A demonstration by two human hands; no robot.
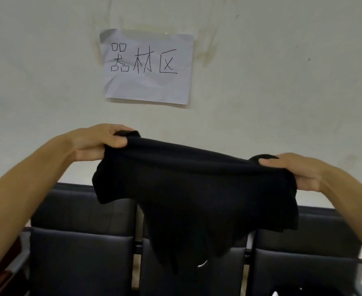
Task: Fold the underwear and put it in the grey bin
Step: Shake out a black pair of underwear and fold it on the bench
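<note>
A pair of black underwear (193,193) hangs spread out in the air in front of me, waistband on top and stretched between both hands. My left hand (94,142) pinches the waistband's left end, thumb in front of the cloth. My right hand (299,169) grips the right end, a little lower, with its thumb lying along the band. The cloth droops to a point at the bottom middle. No grey bin is in view.
A row of three dark padded chairs (79,253) stands against a pale wall below the cloth. A white paper sign (148,67) with handwritten characters is taped to the wall above. A brown edge shows at the bottom left (3,276).
</note>
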